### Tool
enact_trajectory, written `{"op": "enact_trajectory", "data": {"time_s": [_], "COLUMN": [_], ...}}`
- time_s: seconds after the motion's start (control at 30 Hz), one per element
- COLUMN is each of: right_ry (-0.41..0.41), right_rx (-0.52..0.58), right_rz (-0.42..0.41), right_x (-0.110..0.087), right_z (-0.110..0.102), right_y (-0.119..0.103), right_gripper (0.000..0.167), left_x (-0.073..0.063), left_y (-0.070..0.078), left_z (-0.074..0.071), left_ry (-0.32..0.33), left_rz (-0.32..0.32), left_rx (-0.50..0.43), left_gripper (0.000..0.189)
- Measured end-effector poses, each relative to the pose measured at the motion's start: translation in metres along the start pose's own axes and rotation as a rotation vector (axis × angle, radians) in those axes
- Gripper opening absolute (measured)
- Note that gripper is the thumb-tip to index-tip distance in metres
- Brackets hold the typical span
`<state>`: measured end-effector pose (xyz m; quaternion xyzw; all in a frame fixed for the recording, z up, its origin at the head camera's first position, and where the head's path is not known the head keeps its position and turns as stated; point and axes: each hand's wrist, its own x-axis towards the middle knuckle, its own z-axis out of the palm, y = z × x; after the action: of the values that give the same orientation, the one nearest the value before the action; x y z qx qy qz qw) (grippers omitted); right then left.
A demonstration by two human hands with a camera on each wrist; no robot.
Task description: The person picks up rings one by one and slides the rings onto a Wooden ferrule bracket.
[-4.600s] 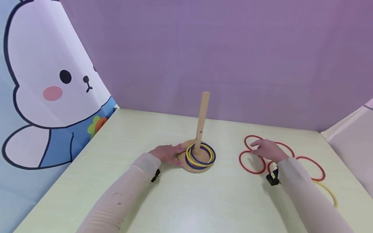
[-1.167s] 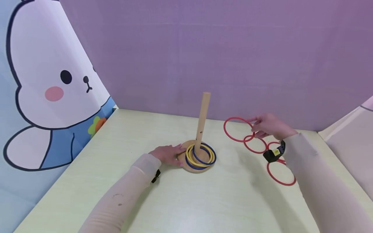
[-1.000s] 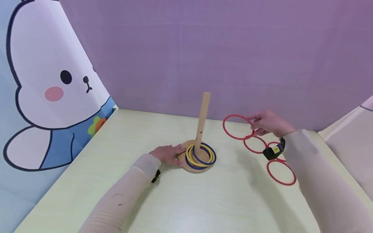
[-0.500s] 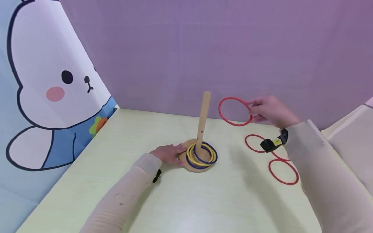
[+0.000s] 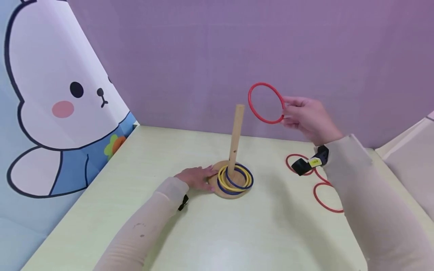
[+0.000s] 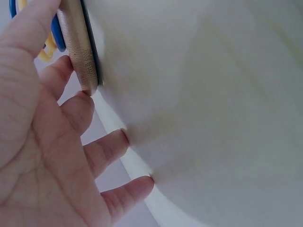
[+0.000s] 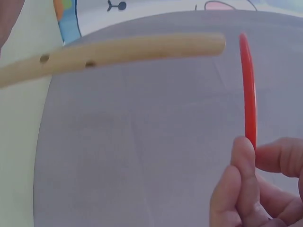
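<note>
A wooden peg [image 5: 236, 135] rises from a round base [image 5: 222, 164], with several yellow and blue rings lying around its foot. My left hand [image 5: 196, 178] touches the base's left rim. In the left wrist view its fingers are spread, some fingertips at the base's edge [image 6: 78, 47] and others on the table. Between thumb and fingers my right hand [image 5: 310, 116] pinches a red ring [image 5: 269, 122], raised to the right of the peg's top. Seen edge-on in the right wrist view, the red ring [image 7: 249, 90] stands apart from the peg's end [image 7: 213, 45].
Several red rings lie on the table at the right, among them a nearer ring [image 5: 315, 192] partly hidden by the right sleeve. A purple cloth [image 5: 169, 67] hangs behind the table, and a cartoon-print cloth [image 5: 40, 94] at the left.
The right hand, over the loose red rings at first, has taken one and lifted it up and leftward towards the peg's top. The left hand stays at the base.
</note>
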<state>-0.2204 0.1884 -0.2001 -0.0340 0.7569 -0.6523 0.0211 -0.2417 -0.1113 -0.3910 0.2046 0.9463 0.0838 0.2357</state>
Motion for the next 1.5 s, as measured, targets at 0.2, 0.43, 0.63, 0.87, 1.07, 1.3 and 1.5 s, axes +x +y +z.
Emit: {"op": "enact_trajectory", "data": {"time_s": [0.2, 0.43, 0.63, 0.87, 1.07, 1.3, 1.5], "right_ry": [0.049, 0.054, 0.039, -0.004, -0.016, 0.009, 0.002], "right_rx": [0.100, 0.076, 0.013, -0.024, -0.092, -0.091, -0.091], "right_rz": [-0.014, -0.026, -0.019, 0.007, 0.049, 0.119, 0.156], "right_x": [0.001, 0.005, 0.007, 0.008, 0.007, 0.008, 0.008], "right_z": [0.016, 0.033, 0.042, 0.044, 0.045, 0.049, 0.057], "right_y": [-0.001, 0.006, 0.016, 0.031, 0.042, 0.061, 0.088], "right_gripper": [0.049, 0.042, 0.041, 0.043, 0.047, 0.047, 0.048], "left_x": [0.000, 0.000, -0.002, -0.003, -0.003, -0.003, -0.002], "left_y": [-0.001, -0.002, -0.002, -0.001, -0.002, -0.001, -0.003], "left_z": [0.001, 0.001, 0.001, 0.001, 0.001, 0.000, 0.001], "left_ry": [-0.003, -0.006, -0.007, -0.011, -0.019, -0.024, -0.016], "left_rz": [0.001, -0.010, -0.013, -0.020, -0.033, -0.032, -0.025], "left_rx": [0.002, 0.004, 0.005, 0.002, 0.011, 0.005, 0.007], "left_gripper": [0.074, 0.074, 0.075, 0.074, 0.074, 0.074, 0.075]}}
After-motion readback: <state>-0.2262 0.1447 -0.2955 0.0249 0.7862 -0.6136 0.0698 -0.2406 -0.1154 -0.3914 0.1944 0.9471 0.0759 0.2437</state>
